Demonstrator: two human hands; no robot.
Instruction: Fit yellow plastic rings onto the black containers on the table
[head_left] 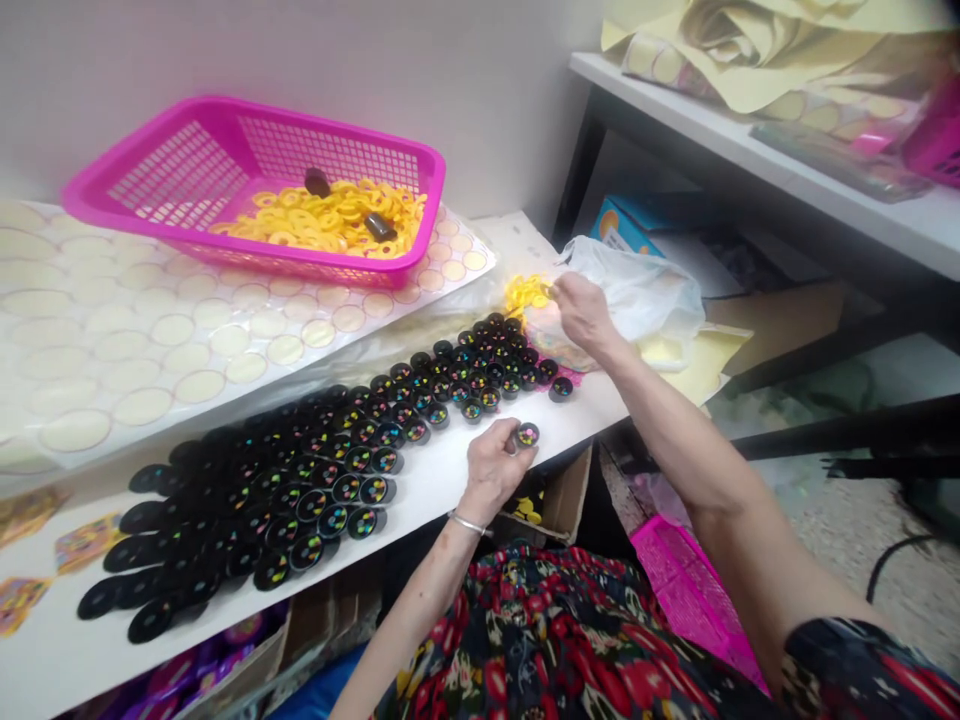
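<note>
My left hand [491, 470] is closed around a small black cup [528, 434], held near the front edge of the white table. Colourful bits show inside that cup. My right hand [585, 312] reaches across to a small heap of yellow rings [525, 292], its fingers pinched together; what they hold, if anything, is too small to make out. Beside it lies a clear plastic bag [637, 285]. Many similar black cups [375, 490] stand in tight rows along the table to the left, those toward the right showing coloured bits inside.
A pink basket [255, 255] of yellow rings, with two dark pieces on top, rests on sheets of round stickers [172, 330] at the back. A white shelf [720, 125] juts in at right. Below the table are a cardboard box [566, 500] and a pink crate [690, 590].
</note>
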